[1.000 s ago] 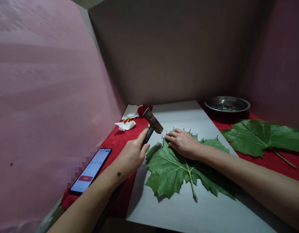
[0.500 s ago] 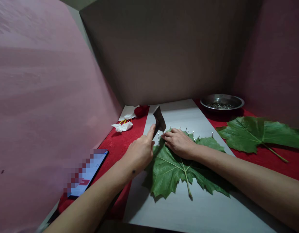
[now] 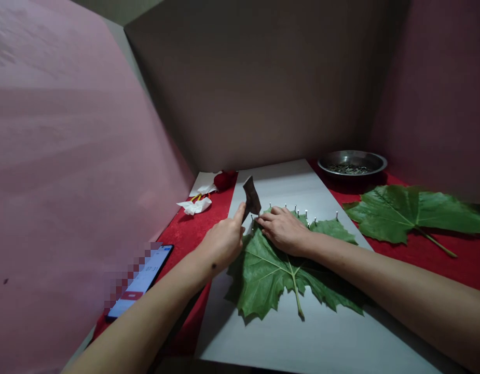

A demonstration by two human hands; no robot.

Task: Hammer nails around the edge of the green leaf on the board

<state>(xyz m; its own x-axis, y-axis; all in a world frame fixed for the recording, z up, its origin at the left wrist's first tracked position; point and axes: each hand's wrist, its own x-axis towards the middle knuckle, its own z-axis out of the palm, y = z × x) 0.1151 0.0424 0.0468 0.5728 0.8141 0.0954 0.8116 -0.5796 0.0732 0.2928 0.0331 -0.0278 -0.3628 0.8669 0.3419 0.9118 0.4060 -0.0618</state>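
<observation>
A large green leaf (image 3: 263,278) lies flat on a white board (image 3: 240,332), its stem pointing toward me. Several nails (image 3: 305,213) stand upright along the leaf's far edge. My left hand (image 3: 223,240) is wrapped round the handle of a hammer (image 3: 251,198), its dark head just above the far left edge of the leaf. Right beside that head, the thumb and finger of my right hand (image 3: 283,228) pinch a nail, mostly hidden by the fingers. The rest of my right hand rests on the leaf.
A metal bowl (image 3: 352,162) of nails stands at the back right, with a second leaf (image 3: 399,213) on the red cloth (image 3: 430,262) in front of it. At left lie a phone (image 3: 142,280), crumpled white tissue (image 3: 195,206) and a dark red object (image 3: 224,180).
The hammer head has come down slightly, closer to the pinched nail. My right hand keeps its place on the leaf. The whole view has shifted a little.
</observation>
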